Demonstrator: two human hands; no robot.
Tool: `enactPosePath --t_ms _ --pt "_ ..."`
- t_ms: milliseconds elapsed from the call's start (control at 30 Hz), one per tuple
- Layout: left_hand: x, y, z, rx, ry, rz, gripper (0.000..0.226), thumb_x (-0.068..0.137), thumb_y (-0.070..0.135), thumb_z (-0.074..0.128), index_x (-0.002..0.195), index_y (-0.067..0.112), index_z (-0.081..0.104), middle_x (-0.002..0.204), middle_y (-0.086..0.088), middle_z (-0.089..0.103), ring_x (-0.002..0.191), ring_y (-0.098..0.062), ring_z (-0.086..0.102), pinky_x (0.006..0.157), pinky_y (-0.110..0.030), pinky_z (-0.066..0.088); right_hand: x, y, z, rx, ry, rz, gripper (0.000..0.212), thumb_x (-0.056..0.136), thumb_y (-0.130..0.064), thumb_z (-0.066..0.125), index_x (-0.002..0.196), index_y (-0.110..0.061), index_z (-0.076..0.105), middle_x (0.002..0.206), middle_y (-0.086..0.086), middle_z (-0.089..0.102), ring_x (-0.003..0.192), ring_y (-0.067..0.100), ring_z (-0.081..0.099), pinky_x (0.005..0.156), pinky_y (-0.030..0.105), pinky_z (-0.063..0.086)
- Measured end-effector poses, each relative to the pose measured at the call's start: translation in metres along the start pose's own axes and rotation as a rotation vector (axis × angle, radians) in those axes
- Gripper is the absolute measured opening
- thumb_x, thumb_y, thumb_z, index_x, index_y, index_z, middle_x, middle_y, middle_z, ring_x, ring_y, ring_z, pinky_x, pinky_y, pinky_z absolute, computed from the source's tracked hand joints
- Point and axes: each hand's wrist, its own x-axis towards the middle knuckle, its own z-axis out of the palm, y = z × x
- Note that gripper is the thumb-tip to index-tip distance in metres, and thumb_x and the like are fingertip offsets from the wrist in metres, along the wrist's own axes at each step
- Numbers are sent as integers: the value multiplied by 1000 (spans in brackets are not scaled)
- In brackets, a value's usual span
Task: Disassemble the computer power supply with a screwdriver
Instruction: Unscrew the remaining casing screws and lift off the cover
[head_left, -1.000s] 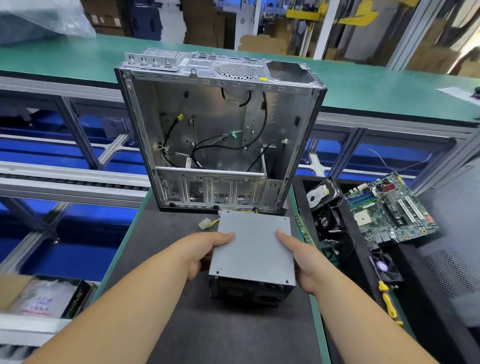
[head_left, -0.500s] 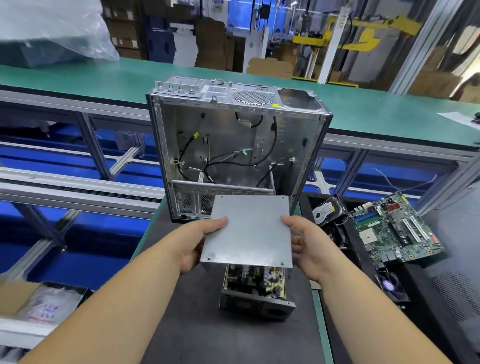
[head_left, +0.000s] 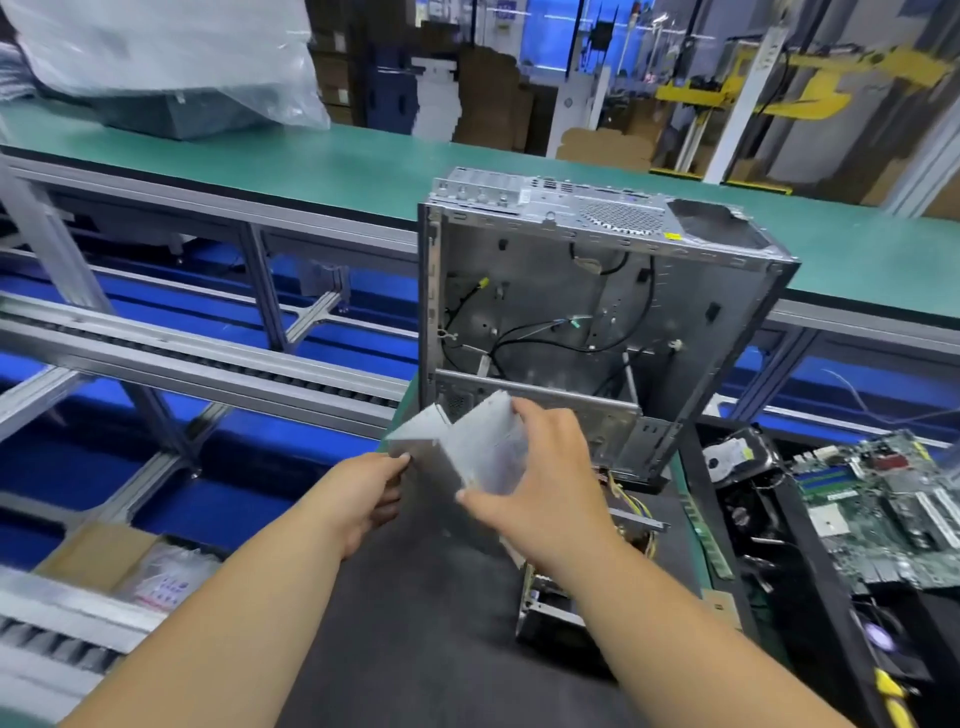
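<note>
The metal cover (head_left: 467, 447), which a second ago sat flat on the power supply (head_left: 582, 577) and half a second ago was raised level just above it, is now well clear of the box, tilted on edge and swung toward the left, held in the air in front of the empty computer case (head_left: 597, 312). The left hand (head_left: 369, 499) pinches its near left corner, and the right hand (head_left: 545, 483) clamps its right side, fingers over the top and thumb under. This suggests the opening step is done and the cover is on its way to be set aside; the insides are now reachable. The cover is thin bent sheet steel, dull grey, with a folded flange making an L shape; motion blur hides its screw holes. The power supply rests on the dark mat (head_left: 415, 623) below the right forearm, largely hidden, an open steel box with yellow and black wires (head_left: 631, 501) trailing from its far end. To the right, a green circuit board (head_left: 878, 504) lies in a black tray (head_left: 696, 467), and a yellow-handled screwdriver (head_left: 891, 693) sits at the lower right edge.
</note>
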Motion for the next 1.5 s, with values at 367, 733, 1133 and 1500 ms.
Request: enactPosePath --t_ms 367,733,1133,1500 --pt "15 -8 -50 -4 -9 -117 40 102 39 49 100 4 69 95 -16 66 87 -31 59 76 -40 51 -10 -21 94 -555 28 -492 99 47 -40 85 137 -13 56 113 7 51 99 23 42 75 29 54" --pt "38 -10 -56 -112 -285 -130 66 93 68 41 107 15 78 106 -12 74 87 -24 73 65 -31 58 7 -21 119 -628 -107 -426 102 40 -50 94 133 -21 62 109 5 63 88 22 64 74 29 54" --pt "56 -20 -48 -58 -210 -64 24 97 52 50 101 32 61 75 27 72 65 15 65 54 -11 48 7 -14 134 -580 -180 -369 68 43 -20 90 107 -25 65 104 -1 60 80 18 58 48 23 26" --pt "66 -26 -53 -1 -215 -1 16 98 48 50 98 34 58 70 34 67 66 20 61 70 -14 39 5 6 156 -518 -173 -533 51 49 -1 74 97 -15 66 102 6 62 76 24 55 67 29 49"
